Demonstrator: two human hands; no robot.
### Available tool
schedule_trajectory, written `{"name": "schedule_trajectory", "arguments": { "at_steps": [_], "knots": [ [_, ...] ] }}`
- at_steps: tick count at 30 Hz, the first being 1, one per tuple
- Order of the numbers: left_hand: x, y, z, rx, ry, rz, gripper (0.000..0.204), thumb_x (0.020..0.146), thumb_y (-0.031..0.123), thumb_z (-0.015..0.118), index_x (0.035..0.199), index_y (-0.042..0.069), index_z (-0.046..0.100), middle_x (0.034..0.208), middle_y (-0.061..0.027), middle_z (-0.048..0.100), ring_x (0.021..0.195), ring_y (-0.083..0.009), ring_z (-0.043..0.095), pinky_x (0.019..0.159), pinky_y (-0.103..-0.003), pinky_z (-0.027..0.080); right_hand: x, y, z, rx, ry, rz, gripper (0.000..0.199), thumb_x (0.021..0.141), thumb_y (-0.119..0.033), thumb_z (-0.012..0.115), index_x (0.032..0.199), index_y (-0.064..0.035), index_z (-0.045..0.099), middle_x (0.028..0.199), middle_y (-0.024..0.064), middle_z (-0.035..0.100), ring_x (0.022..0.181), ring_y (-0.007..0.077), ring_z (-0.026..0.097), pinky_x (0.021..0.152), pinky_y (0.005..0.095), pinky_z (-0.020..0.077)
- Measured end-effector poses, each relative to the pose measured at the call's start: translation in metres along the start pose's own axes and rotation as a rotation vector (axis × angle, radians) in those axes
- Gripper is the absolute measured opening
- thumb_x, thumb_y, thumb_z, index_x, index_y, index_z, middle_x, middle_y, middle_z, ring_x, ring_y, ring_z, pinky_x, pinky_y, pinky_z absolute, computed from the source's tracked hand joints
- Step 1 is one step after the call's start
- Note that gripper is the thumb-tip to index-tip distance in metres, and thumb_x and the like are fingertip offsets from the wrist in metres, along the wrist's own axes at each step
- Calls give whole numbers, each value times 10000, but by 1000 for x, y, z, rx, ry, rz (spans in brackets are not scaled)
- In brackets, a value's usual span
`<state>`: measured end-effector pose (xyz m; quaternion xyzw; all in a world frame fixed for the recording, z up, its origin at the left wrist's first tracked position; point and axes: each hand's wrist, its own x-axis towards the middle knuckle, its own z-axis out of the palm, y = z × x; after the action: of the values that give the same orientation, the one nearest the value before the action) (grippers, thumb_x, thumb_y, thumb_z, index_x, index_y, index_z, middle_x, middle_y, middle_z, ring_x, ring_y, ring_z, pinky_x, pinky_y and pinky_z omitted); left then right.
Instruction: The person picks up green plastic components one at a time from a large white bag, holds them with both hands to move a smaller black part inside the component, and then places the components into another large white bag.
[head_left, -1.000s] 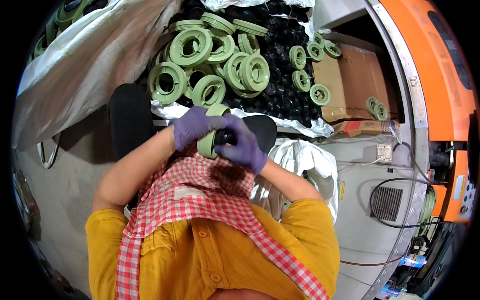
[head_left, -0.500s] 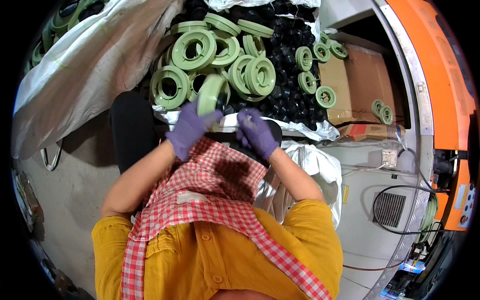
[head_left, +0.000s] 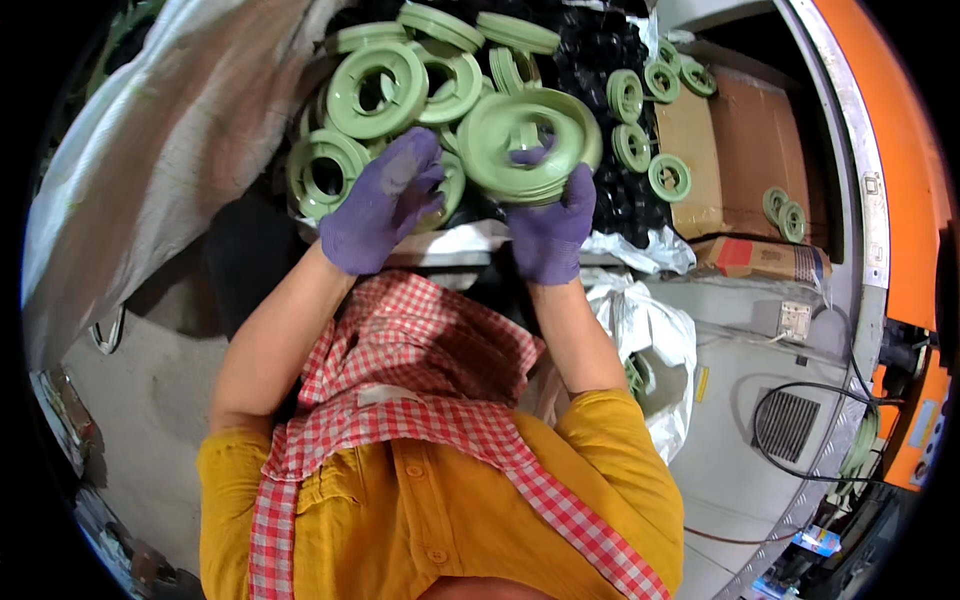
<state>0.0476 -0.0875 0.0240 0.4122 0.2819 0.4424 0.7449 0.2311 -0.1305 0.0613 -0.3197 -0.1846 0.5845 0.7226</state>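
Both my hands wear purple gloves. My right hand (head_left: pixel 552 225) grips a large pale green plastic spool (head_left: pixel 525 140), with fingers through its centre hole, held up over a heap of the same green spools (head_left: pixel 375 90). My left hand (head_left: pixel 383 205) rests with spread fingers on another green spool (head_left: pixel 445 190) at the near edge of the heap. A yellow shirt and a red-and-white checked cloth fill the lower part of the view.
Black parts (head_left: pixel 600 50) lie under and behind the spools. Smaller green spools (head_left: pixel 668 177) sit to the right, by a cardboard box (head_left: pixel 740 130). A white plastic bag (head_left: pixel 640 330) hangs below. A grey sack (head_left: pixel 150 150) is at left, an orange machine frame (head_left: pixel 900 200) at right.
Both hands rose from near my chest to the spool heap. The green spool passed from my left hand to my right, which now holds it flat-on; my left hand reached onto the heap.
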Motion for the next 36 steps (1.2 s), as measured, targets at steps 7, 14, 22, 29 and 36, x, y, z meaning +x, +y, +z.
{"name": "schedule_trajectory", "arguments": {
  "at_steps": [7,14,22,29,36],
  "knots": [
    [12,37,21,-197,-8,-212,174,803,130,599,929,11,580,797,-43,602,755,-107,567,725,-245,459,76,-24,-121,-1421,61,-232,400,890,-297,525,1167,-8,523,1130,162,584,1030,259,571,916,352,421],
    [16,19,23,-175,-29,-183,229,831,135,570,1014,0,538,841,-40,585,845,-116,550,810,-254,427,105,-35,-242,-1773,-203,334,529,793,-337,644,1240,-92,502,1253,172,522,1149,341,497,966,392,388],
    [16,2,15,-164,33,-120,210,817,115,568,995,8,539,837,-45,568,816,-129,539,798,-258,421,100,-23,-225,-2155,142,553,664,677,-269,756,1240,-64,469,1246,192,520,1169,346,490,967,391,405],
    [17,-1,15,-150,86,-100,266,806,117,587,1041,3,536,835,-46,568,806,-125,539,779,-261,428,103,-17,-223,-2202,174,234,703,669,-347,749,1247,-80,452,1236,197,524,1148,354,504,973,396,405],
    [14,6,23,-141,57,-114,306,802,141,598,1075,17,538,833,-41,572,800,-126,540,781,-260,433,106,-17,-223,-2207,119,468,368,680,-297,745,909,-51,595,928,144,629,887,292,590,807,363,457]
  ]
}}
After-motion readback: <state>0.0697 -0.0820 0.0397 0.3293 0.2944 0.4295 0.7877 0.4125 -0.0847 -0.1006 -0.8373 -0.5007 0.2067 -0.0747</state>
